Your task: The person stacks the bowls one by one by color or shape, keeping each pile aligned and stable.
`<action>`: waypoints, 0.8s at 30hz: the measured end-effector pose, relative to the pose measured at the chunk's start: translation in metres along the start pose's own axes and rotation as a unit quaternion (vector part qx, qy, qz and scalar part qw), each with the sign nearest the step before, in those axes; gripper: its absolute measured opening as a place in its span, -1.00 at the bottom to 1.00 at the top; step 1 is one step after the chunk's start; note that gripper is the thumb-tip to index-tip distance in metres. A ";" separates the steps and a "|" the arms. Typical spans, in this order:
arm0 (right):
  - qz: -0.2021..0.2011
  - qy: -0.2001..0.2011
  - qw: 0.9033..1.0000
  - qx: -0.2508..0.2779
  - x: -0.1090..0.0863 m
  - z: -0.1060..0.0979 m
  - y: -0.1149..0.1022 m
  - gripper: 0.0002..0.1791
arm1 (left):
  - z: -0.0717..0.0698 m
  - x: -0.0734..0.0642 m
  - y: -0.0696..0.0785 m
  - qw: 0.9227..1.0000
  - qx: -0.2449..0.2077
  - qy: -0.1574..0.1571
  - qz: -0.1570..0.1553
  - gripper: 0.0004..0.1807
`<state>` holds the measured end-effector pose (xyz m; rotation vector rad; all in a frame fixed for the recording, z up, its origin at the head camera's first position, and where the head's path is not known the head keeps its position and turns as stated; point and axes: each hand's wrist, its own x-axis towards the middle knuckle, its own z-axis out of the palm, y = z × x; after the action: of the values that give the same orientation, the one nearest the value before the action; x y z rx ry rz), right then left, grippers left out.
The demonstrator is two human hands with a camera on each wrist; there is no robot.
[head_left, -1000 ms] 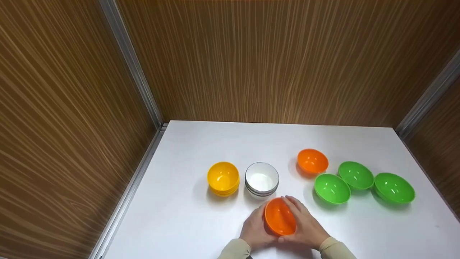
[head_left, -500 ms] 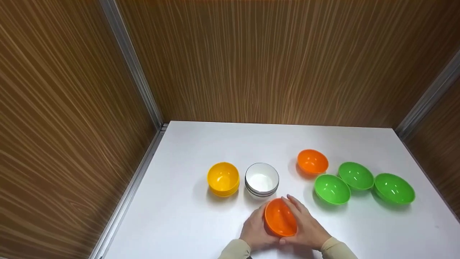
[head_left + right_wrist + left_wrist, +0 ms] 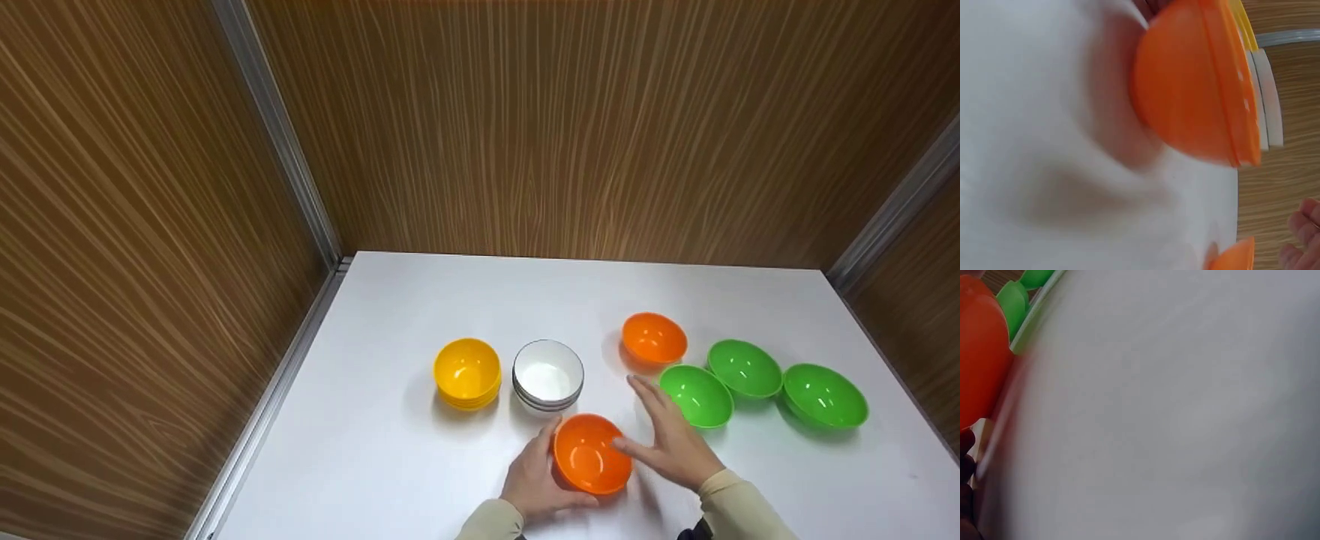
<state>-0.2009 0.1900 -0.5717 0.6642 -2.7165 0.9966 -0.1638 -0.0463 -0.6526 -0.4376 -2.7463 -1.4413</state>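
Left hand (image 3: pixel 534 480): we see it curled round the near-left side of the held orange bowl (image 3: pixel 592 454), probably to steady it.
Right hand (image 3: pixel 671 442): we find it spread wide and gripping nothing, its thumb close by the bowl's right rim.
Held orange bowl: it sits between our hands, mouth up; we cannot tell whether a second is nested in it.
White stack (image 3: pixel 547 371): just beyond our left fingertips, nested, likely to save room.
Yellow stack (image 3: pixel 466 369): left of that, ahead of the left hand, nested likewise.
Lone orange bowl (image 3: pixel 654 337): beyond our right fingertips, mouth up.
Green bowls (image 3: pixel 745 367): three, unstacked, right of our right hand, the nearest partly hidden behind its fingers.
Desk (image 3: pixel 360 465): beneath our hands, carrying everything.
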 end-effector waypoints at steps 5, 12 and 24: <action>0.031 0.019 0.999 -0.030 0.017 -0.023 0.016 -0.08 | -0.001 0.000 0.002 1.000 0.003 -0.009 -0.022 0.36; 0.119 0.003 0.990 -0.081 0.040 -0.050 0.043 -0.13 | -0.001 0.000 0.003 0.999 0.002 -0.015 -0.042 0.37; 0.163 -0.046 0.976 -0.137 0.059 -0.052 0.072 -0.18 | -0.001 0.000 -0.001 1.000 0.005 -0.007 -0.029 0.33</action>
<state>-0.2859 0.2517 -0.5549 0.2263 -3.0306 0.6379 -0.1645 -0.0475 -0.6527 -0.3737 -2.7990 -1.4408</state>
